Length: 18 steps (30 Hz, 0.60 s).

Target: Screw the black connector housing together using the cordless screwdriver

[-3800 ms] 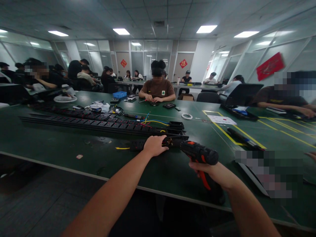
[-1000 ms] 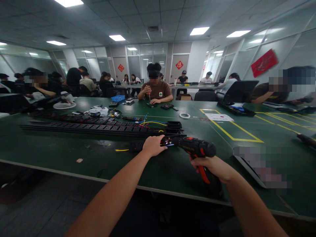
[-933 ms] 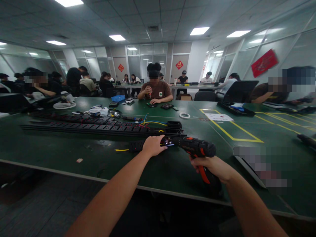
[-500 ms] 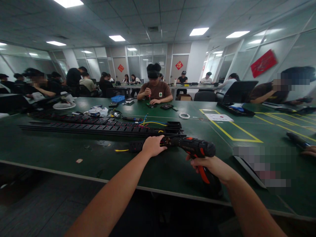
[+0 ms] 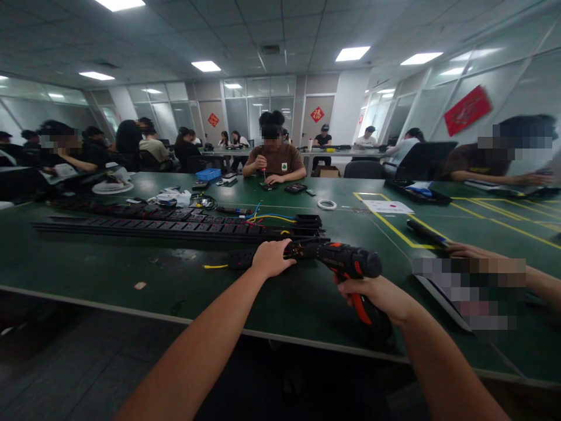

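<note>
My right hand (image 5: 372, 292) grips the handle of a black and orange cordless drill (image 5: 346, 259), its nose pointing left. My left hand (image 5: 272, 259) is closed over a short black socket block (image 5: 241, 260), whose exposed inner parts show by the drill's tip. Whether the tip touches them I cannot tell. A yellow wire (image 5: 215, 266) sticks out at the block's left end. Just behind my left hand lie long black power strips (image 5: 175, 229) with rows of outlets. Blue and yellow wires (image 5: 272, 218) run along their far side.
From the right, a co-worker's hand (image 5: 473, 251) reaches in with a dark pen-like tool (image 5: 425, 233). A roll of white tape (image 5: 326, 204) and a paper sheet (image 5: 388, 208) lie beyond the drill. Across the green table (image 5: 197, 304) another person (image 5: 275, 158) works with a screwdriver.
My hands and the drill have stayed almost in place. On the right, the co-worker's hand and its dark tool have moved left, further over the table.
</note>
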Motion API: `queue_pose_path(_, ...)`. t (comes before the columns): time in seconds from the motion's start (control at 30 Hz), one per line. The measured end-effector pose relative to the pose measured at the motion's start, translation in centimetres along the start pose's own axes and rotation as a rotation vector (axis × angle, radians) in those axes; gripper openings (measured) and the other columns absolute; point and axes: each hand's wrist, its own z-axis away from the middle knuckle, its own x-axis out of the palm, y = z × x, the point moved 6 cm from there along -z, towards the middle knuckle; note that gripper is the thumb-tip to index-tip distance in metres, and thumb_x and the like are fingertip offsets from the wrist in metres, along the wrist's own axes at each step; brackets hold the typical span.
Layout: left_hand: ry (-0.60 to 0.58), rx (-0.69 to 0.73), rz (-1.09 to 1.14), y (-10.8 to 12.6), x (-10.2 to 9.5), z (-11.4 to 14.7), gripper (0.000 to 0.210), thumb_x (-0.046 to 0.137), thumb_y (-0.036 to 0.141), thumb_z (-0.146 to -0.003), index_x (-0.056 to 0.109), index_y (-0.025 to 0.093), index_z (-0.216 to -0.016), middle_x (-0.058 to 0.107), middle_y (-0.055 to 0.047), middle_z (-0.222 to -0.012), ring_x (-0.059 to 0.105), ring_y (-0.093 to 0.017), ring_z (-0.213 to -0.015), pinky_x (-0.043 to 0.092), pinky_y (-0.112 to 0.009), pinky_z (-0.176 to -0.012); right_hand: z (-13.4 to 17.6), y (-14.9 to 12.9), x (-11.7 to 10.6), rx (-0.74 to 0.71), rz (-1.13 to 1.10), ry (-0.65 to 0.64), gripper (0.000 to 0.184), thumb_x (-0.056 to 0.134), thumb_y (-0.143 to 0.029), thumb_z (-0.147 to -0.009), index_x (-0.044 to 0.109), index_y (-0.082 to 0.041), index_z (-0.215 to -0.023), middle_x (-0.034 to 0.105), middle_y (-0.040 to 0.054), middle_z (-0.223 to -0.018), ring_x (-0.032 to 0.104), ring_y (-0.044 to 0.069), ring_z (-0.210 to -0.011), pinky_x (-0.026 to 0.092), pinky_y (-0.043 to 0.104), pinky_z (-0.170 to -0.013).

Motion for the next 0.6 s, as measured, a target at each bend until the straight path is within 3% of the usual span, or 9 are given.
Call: queue_pose_path(0.6, 0.013, 0.014, 0.01, -0.11, 0.27, -0.11, 0.069, 0.064, 0.062, -0.086, 0.052, 0.025, -0.143, 0.069, -0.009, -0.128, 0.065, -0.03, -0.114, 0.047, -0.041, -0.099, 0.03, -0.26, 0.27, -0.013, 0.021, -0.015, 0.021, 0.073, -0.034, -0.066, 0.066, -0.018, -0.079, 0.06, -0.0014, -0.065, 0.058, 0.017, -0.063, 0.045, 0.029, -0.061)
